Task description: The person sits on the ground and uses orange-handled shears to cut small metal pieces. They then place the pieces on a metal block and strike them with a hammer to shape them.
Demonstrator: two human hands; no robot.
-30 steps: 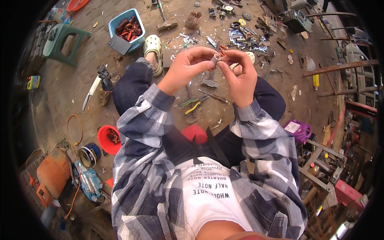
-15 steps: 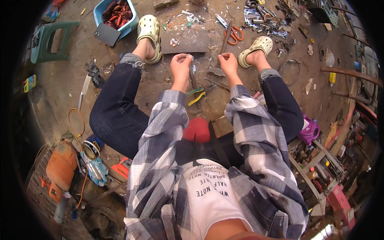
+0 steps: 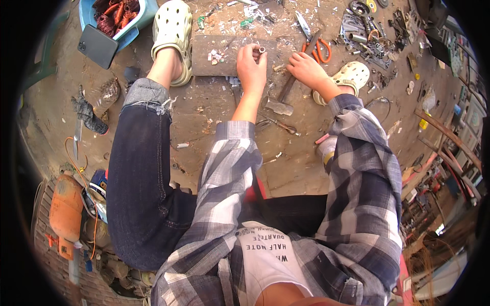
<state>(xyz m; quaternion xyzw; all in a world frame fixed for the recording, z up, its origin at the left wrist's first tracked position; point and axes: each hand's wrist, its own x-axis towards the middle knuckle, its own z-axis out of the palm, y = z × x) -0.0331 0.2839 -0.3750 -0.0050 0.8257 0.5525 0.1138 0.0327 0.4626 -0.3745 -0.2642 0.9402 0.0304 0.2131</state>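
Above a dark flat metal plate (image 3: 201, 64) on the ground, my left hand (image 3: 250, 71) is closed, pinching a small round metal tube piece (image 3: 262, 50) between thumb and fingers. Its hollow end shows. My right hand (image 3: 310, 70) lies over the handle of a hammer (image 3: 279, 106), fingers curled round it. The hammer rests on the ground, its head toward me and its handle pointing away. Small white and pinkish fragments (image 3: 217, 56) lie on the plate. Beyond my right hand is a cutting tool with orange handles (image 3: 325, 51).
A blue basin (image 3: 135, 33) of reddish scrap stands at far left, a black phone (image 3: 98, 47) on its rim. Metal parts (image 3: 365, 35) are heaped at far right. My clogs (image 3: 172, 30) flank the plate. An orange tank (image 3: 66, 209) lies at lower left.
My left hand has moved forward over the plate with the small tube piece. My right hand has opened out from its pinch and come down onto the hammer handle. The view has shifted.
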